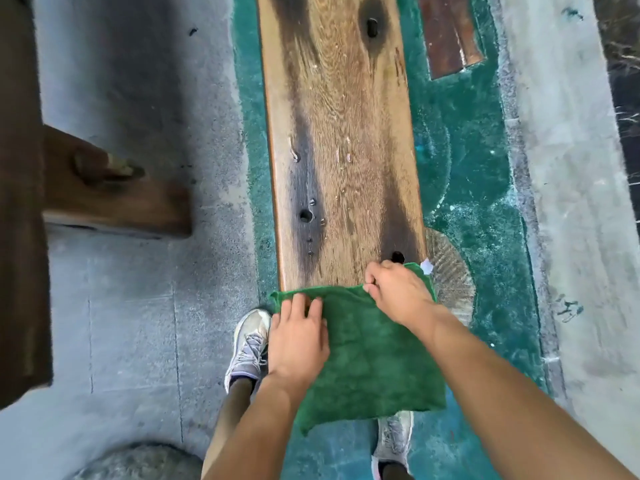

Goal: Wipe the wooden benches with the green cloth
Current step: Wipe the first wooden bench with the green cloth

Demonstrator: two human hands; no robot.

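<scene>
A long wooden bench [343, 140] with dark stains and several knot holes runs away from me up the middle of the view. The green cloth [367, 355] lies spread over its near end and hangs past the edge. My left hand [298, 337] rests flat on the cloth's left part, fingers straight. My right hand [398, 289] pinches the cloth's far right edge, fingers curled. A white tag [426, 266] sticks out at the cloth's far right corner.
Another dark wooden bench [114, 188] juts in from the left over grey concrete. Worn green matting [478, 188] lies under and to the right of the bench. A reddish board [446, 32] lies at the top right. My two grey shoes [247, 344] stand below.
</scene>
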